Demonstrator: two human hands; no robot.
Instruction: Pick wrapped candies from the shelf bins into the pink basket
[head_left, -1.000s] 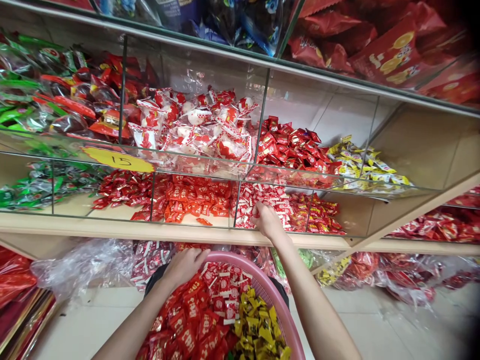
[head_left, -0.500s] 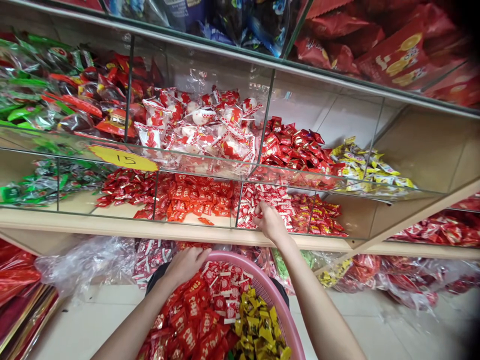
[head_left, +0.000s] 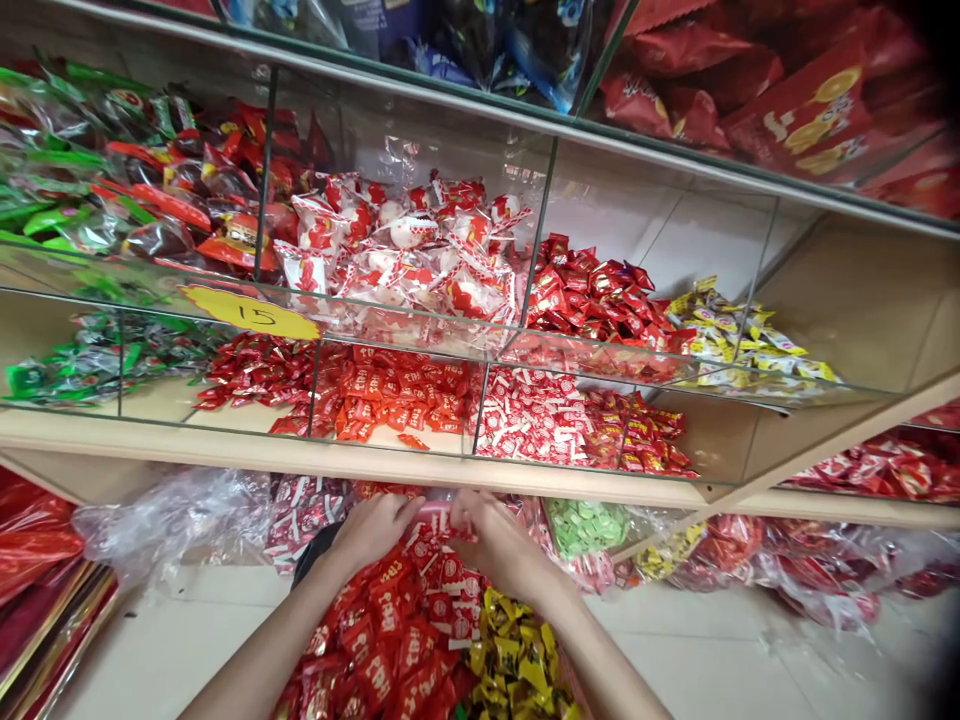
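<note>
The number "15" is written in black on the yellow label (head_left: 251, 312). Pale characters, not clearly legible, are printed on the orange-red packets (head_left: 401, 385) to the right of and below the label, and on the red packets (head_left: 379, 650) farther below it. Round emblems, too small to be read, are borne by the red-and-white packets (head_left: 525, 415) to its right. Blurred lettering is shown on the large red bags (head_left: 806, 115), above and far right of the label, beside printed orange slices.

shelf edge (head_left: 420, 466): smooth, wood-look
clear bag (head_left: 184, 520): crinkled, glossy plastic
yellow wrappers (head_left: 517, 655): shiny, foil-like
price tag (head_left: 251, 313): matt, paper-look
floor (head_left: 690, 665): smooth tile
</note>
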